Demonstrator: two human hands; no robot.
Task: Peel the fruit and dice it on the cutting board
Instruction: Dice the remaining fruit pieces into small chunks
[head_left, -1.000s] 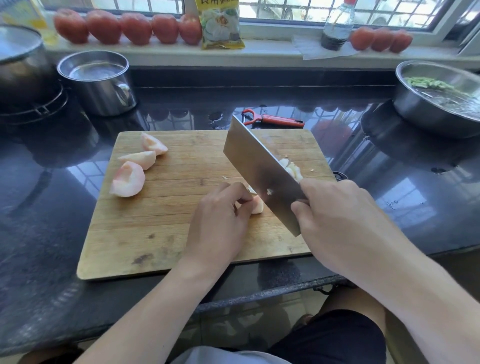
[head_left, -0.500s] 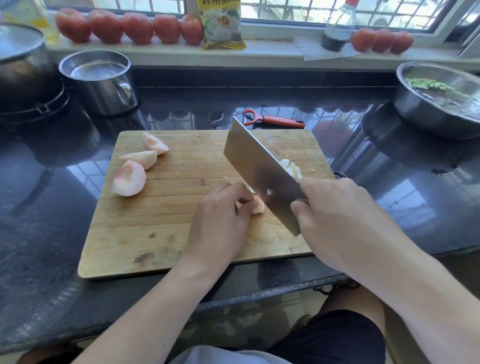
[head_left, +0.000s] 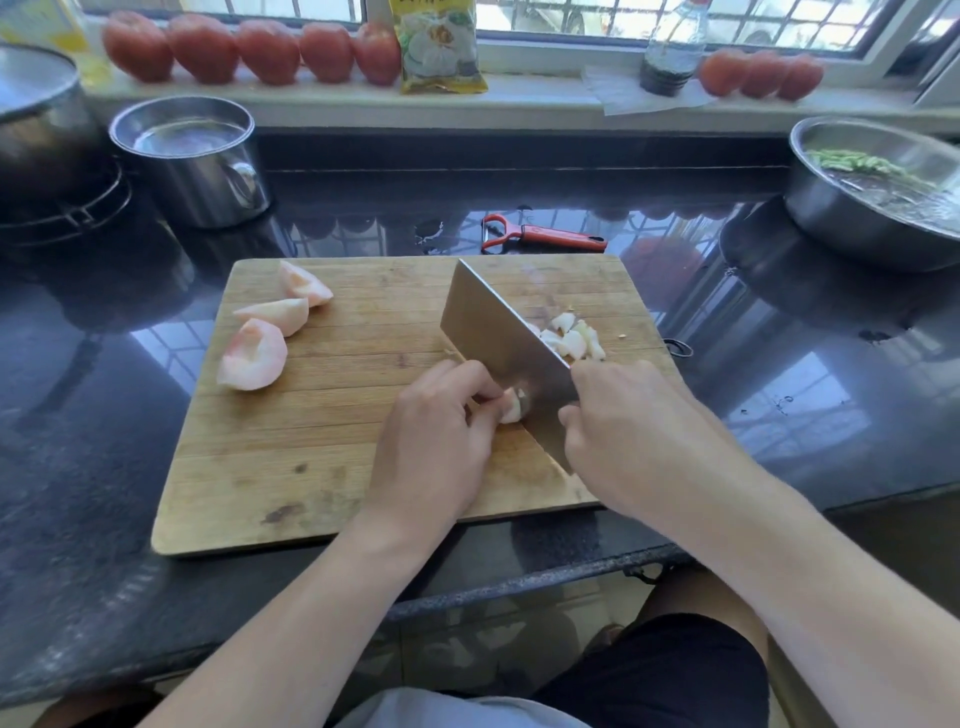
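A wooden cutting board (head_left: 322, 467) lies on the dark counter. Three peeled pale-pink fruit wedges (head_left: 254, 356) sit at its left end. My left hand (head_left: 441, 441) pinches a small fruit piece (head_left: 511, 408) with curled fingers near the board's middle. My right hand (head_left: 628, 431) grips the handle of a broad cleaver (head_left: 498, 338), whose blade stands on the board right beside that piece. Several diced bits (head_left: 574, 338) lie behind the blade on the right.
A red peeler (head_left: 545, 236) lies just beyond the board. A steel pot (head_left: 192, 161) stands at back left, a steel bowl with greens (head_left: 878, 192) at back right. Tomatoes (head_left: 260, 52), a packet and a bottle line the windowsill.
The cleaver has come down lower onto the board next to the held piece. My left hand's fingers have curled tighter on the fruit. More diced bits show behind the blade.
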